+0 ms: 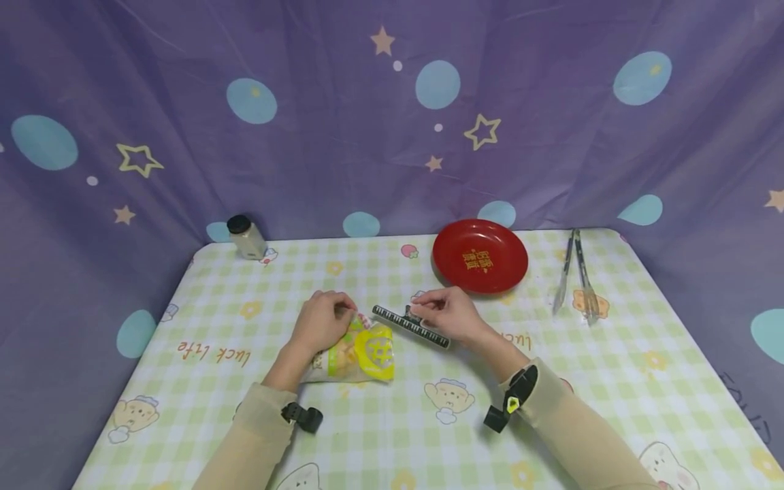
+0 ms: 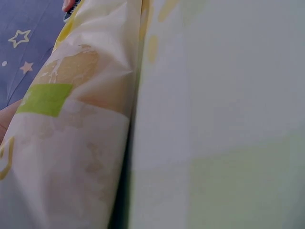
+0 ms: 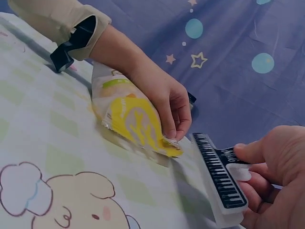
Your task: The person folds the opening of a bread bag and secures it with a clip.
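A plastic food bag [image 1: 367,361], yellow, green and clear with pale pieces inside, rests on the table. My left hand [image 1: 321,320] lies over its far side and pinches the top corner between thumb and fingers, which the right wrist view shows. Just right of the bag, my right hand [image 1: 453,314] holds a bag clip [image 1: 412,328] with a piano-key pattern. Thumb and fingers squeeze the handle of the clip [image 3: 219,171]. Its long bar points toward the bag's corner, apart from it. The bag [image 2: 90,90] fills much of the left wrist view, where the left hand is mostly hidden.
A red oval plate [image 1: 450,265] with gold characters stands behind my right hand. Tongs [image 1: 582,265] lie at the far right. A small jar [image 1: 248,239] with a black lid stands at the back left. The checked tablecloth [image 1: 392,442] ends at a purple curtain.
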Motion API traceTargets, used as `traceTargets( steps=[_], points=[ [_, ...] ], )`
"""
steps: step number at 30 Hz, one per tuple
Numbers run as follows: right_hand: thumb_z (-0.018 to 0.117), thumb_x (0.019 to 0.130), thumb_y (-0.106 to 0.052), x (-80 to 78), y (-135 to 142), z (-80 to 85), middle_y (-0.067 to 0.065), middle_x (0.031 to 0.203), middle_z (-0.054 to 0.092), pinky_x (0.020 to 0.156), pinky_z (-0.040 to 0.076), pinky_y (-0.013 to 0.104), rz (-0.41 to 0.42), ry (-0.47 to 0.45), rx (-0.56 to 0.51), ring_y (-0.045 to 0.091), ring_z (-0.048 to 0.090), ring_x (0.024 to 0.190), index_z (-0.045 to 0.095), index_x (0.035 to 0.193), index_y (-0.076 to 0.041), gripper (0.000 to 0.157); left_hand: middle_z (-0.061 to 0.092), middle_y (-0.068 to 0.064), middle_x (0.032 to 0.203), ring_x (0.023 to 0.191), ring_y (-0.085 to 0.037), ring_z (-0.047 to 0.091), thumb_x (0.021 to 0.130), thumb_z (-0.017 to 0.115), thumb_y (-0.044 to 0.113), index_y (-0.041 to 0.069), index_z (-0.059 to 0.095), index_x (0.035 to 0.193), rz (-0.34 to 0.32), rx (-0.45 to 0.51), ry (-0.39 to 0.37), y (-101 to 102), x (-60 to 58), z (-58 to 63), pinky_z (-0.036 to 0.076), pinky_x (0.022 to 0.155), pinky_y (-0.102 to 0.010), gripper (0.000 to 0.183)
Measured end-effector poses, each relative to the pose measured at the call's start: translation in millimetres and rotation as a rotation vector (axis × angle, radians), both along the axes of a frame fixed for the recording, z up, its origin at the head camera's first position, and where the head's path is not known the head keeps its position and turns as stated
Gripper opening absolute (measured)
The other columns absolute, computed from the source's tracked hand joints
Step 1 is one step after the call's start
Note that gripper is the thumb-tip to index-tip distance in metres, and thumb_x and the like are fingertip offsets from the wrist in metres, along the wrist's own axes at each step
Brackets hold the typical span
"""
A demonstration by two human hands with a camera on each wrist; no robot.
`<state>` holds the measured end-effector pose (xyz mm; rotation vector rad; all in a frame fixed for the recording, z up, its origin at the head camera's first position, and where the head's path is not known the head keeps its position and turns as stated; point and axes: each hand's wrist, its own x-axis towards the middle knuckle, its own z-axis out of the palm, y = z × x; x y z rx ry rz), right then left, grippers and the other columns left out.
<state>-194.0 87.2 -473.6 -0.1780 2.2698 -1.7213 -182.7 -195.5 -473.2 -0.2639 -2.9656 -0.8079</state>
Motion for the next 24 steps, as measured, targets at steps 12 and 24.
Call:
traceTargets(
  steps=[12,24],
  points=[
    [0.084,0.091,-0.016,3.1,-3.5,0.0,0.010,0.103,0.081,0.069,0.062,0.027,-0.015,-0.034,0.068,0.012,0.070,0.068,0.084,0.111,-0.005,0.023,0.077,-0.002,0.095,0.088,-0.022,0.059,0.096,0.074,0.018,0.018,0.080,0.094,-0.002,-0.007,0.005,0.3,-1.1,-0.9,0.048,0.084,-0.041,0.006],
    [0.084,0.092,-0.016,6.8,-8.1,-0.9,0.008,0.105,0.082,0.066,0.060,0.025,0.024,-0.007,0.103,0.007,0.069,0.067,0.086,0.105,-0.007,0.016,0.077,-0.002,0.095,0.088,-0.022,0.059,0.096,0.074,0.018,0.018,0.080,0.094,-0.009,-0.009,0.003,-0.4,-0.1,-0.8,0.048,0.083,-0.042,0.007]
  ],
)
